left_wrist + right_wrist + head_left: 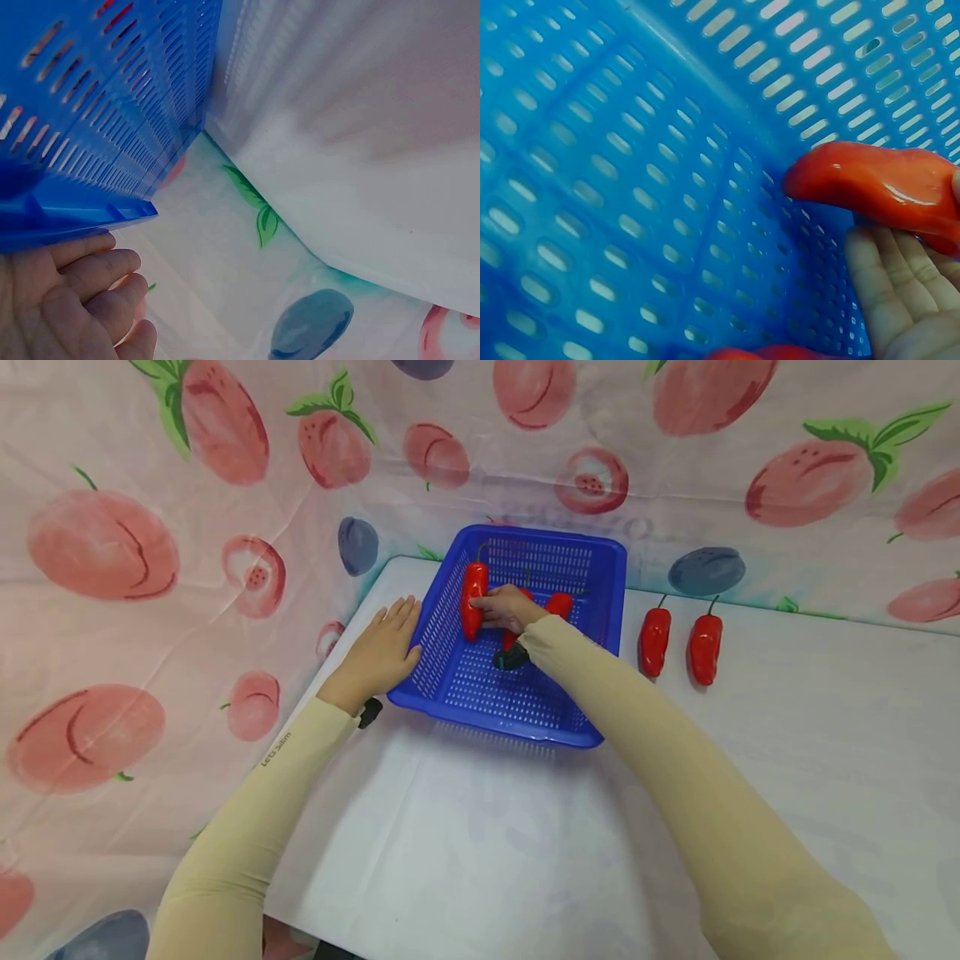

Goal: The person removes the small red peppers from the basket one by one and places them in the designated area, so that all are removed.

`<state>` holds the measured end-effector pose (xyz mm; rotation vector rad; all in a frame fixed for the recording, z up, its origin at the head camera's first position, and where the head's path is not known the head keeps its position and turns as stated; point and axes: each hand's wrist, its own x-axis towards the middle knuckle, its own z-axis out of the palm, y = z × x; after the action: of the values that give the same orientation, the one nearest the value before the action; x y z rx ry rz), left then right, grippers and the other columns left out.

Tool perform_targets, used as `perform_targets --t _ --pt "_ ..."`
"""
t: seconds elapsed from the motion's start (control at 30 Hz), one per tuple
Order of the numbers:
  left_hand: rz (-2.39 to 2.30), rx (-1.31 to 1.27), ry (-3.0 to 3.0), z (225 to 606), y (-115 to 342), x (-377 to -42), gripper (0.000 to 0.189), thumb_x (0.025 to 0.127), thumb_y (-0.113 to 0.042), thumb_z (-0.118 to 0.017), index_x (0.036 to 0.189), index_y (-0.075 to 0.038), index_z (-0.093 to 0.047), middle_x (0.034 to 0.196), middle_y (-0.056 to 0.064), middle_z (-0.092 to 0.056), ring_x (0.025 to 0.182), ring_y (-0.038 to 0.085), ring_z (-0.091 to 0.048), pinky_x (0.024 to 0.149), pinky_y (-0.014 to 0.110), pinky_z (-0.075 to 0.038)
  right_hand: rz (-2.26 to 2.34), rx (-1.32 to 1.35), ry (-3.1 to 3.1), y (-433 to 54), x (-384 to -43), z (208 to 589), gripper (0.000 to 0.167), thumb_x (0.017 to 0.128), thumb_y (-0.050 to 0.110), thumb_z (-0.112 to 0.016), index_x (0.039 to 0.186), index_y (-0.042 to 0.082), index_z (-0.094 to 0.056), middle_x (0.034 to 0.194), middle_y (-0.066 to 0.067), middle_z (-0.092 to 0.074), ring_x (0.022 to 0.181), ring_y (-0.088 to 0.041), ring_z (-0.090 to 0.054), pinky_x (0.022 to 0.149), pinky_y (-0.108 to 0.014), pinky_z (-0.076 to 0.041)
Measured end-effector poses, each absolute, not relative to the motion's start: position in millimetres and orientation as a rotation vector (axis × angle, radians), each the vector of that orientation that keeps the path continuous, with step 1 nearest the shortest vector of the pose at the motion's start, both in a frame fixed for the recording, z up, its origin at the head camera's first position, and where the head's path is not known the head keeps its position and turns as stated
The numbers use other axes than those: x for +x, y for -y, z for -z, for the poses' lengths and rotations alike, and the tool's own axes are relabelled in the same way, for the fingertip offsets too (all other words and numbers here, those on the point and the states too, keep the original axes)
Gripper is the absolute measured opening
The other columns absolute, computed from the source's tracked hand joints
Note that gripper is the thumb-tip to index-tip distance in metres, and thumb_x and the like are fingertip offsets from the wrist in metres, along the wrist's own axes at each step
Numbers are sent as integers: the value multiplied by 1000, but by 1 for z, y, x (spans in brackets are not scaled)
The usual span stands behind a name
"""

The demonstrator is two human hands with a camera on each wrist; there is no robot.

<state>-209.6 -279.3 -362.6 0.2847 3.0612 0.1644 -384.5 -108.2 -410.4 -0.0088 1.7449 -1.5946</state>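
In the head view my right hand [512,608] is inside a blue plastic basket [480,689], pinching a shiny red pepper [474,593] near the left wall. The pepper stands lengthwise with its green stem toward the back. Its smooth tip end [832,174] also shows in the right wrist view, above my fingers [892,281]. Two more red peppers [561,603] lie in the basket, partly covered by my right hand and sleeve. My left hand [381,647] is flat at the basket's left rim, fingers extended; the left wrist view has them right under the rim [82,229].
Two red peppers [655,642] lie side by side on the white table [810,735], right of the basket. A fruit-printed cloth [480,410] hangs behind and along the left side. Dark wrist cameras [370,712] sit under both wrists.
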Motion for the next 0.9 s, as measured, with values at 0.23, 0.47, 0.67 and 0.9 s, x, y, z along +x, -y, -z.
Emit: perform_targets --t 0.23,0.47,0.67,0.9 --pt "-172 287 -3065 362 278 -211 66 96 -25 -40 149 3 -13 157 20 -13 147 33 -9 121 46 -7 1608 -30 -1745 104 -369 390 51 93 5 -53 142 1 -38 142 -15 -47 128 -29 -49 108 -38 -40" --pt "-177 274 -3061 363 277 -210 67 95 -26 -40 149 3 -12 157 19 -13 147 33 -9 121 46 -7 1619 -57 -1719 104 -368 389 51 93 6 -53 142 3 -39 143 -14 -47 128 -28 -50 107 -38 -41" --pt "-181 280 -3060 361 276 -209 66 95 -25 -39 149 4 -12 157 20 -13 147 34 -9 120 47 -7 1667 -50 -1678 101 -367 381 50 93 6 -54 141 1 -40 141 -16 -48 127 -30 -50 107 -39 -41" --pt "-185 280 -3055 360 276 -207 66 95 -24 -38 149 4 -12 157 21 -12 147 34 -8 121 47 -6 1675 -104 -1671 96 -362 367 51 93 6 -54 141 -1 -39 141 -17 -47 128 -32 -49 106 -39 -42"
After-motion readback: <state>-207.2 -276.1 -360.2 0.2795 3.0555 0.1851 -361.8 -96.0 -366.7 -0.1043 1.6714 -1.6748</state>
